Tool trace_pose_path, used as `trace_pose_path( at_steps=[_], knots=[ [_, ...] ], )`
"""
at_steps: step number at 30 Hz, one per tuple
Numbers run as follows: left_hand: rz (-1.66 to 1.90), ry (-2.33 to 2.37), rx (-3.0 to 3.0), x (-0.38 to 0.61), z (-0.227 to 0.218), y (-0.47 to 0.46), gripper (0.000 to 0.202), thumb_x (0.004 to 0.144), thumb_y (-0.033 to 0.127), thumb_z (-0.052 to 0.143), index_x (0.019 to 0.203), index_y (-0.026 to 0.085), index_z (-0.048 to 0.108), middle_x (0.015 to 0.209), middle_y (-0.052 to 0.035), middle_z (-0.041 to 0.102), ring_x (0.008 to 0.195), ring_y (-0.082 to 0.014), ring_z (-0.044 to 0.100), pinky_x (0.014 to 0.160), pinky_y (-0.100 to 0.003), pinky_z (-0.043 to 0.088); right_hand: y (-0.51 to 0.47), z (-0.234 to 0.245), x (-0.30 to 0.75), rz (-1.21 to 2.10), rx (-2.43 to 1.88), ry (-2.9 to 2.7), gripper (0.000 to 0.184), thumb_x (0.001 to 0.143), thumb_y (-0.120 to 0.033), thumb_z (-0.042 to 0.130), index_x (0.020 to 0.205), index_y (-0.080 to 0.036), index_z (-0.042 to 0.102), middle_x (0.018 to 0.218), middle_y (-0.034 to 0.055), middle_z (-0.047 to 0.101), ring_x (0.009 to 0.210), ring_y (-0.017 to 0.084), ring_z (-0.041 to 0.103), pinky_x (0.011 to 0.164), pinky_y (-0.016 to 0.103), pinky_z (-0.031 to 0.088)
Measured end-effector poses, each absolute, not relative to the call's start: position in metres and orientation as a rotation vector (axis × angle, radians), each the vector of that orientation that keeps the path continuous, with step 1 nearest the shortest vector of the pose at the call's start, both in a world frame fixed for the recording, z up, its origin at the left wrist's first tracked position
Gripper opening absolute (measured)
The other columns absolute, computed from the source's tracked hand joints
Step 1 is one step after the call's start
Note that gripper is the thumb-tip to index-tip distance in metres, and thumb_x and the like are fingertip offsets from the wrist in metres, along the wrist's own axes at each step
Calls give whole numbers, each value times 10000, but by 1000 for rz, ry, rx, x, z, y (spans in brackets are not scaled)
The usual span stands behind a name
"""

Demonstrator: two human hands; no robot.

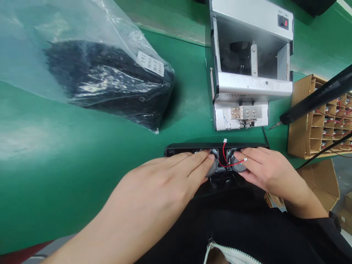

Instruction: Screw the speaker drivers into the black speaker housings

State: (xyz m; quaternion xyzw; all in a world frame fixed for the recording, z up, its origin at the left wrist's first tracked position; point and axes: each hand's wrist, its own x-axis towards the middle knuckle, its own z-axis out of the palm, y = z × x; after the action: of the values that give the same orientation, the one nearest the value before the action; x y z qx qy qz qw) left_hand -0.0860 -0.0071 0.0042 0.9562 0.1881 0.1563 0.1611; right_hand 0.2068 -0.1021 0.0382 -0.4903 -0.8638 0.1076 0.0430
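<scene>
A long black plastic housing [181, 147] lies at the table's near edge, its inside facing up. Two small round speakers sit side by side in it. My left hand [167, 176] reaches across the housing, fingers close together on the left speaker [213, 168] and the thumb mostly hidden below. On the right speaker [237, 165] rest the bent fingers of my right hand [271, 167]. Red wires with white plugs rise from between the speakers; one plug [225, 140] points away from me, the other [245, 160] lies by my right fingers.
Beyond the housing stands a silver screw-feeder machine [255, 86]. A black electric screwdriver [316, 97] hangs in from the right, tip near the machine. Behind it is a divided cardboard box [299, 121] of wired speakers. A clear bag of black parts [115, 80] lies at left.
</scene>
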Motion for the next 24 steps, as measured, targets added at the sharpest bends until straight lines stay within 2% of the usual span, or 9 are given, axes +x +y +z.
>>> trace_pose_path(
  at_steps=[4,9,15,21,24],
  knots=[
    [459,531,2686,-88,0,-9,402,1114,122,515,1342,125,847,1332,-166,882,1092,-330,887,907,-455,752,-103,40,205,311,-1521,-2664,350,1150,-249,675,1432,-49,731,1249,157,868,986,231,841,845,408,753],
    [446,593,2589,-89,-3,-11,419,1116,140,540,1395,239,838,1392,-106,873,1151,-309,878,960,-434,749,-104,40,204,299,-1527,-2655,346,1147,-241,688,1426,-41,727,1250,160,866,999,234,846,834,400,751],
    [427,592,2716,-85,3,-7,437,1214,254,425,1330,195,843,1297,-127,894,1057,-307,890,883,-457,759,-105,39,204,328,-1588,-2619,345,1152,-266,697,1443,-83,731,1273,157,858,1026,229,830,886,415,740],
    [428,627,2647,-84,3,-7,390,1210,268,474,1356,219,833,1326,-119,888,1128,-315,887,959,-448,752,-107,38,204,333,-1620,-2633,374,1157,-290,693,1474,-93,727,1297,157,849,1028,238,817,875,426,736],
    [405,622,2669,-82,3,-8,414,1214,270,440,1357,186,820,1306,-132,889,1112,-336,890,933,-475,756,-106,36,206,329,-1599,-2622,393,1137,-316,734,1456,-87,741,1299,159,849,1034,248,825,863,421,743]
  ],
)
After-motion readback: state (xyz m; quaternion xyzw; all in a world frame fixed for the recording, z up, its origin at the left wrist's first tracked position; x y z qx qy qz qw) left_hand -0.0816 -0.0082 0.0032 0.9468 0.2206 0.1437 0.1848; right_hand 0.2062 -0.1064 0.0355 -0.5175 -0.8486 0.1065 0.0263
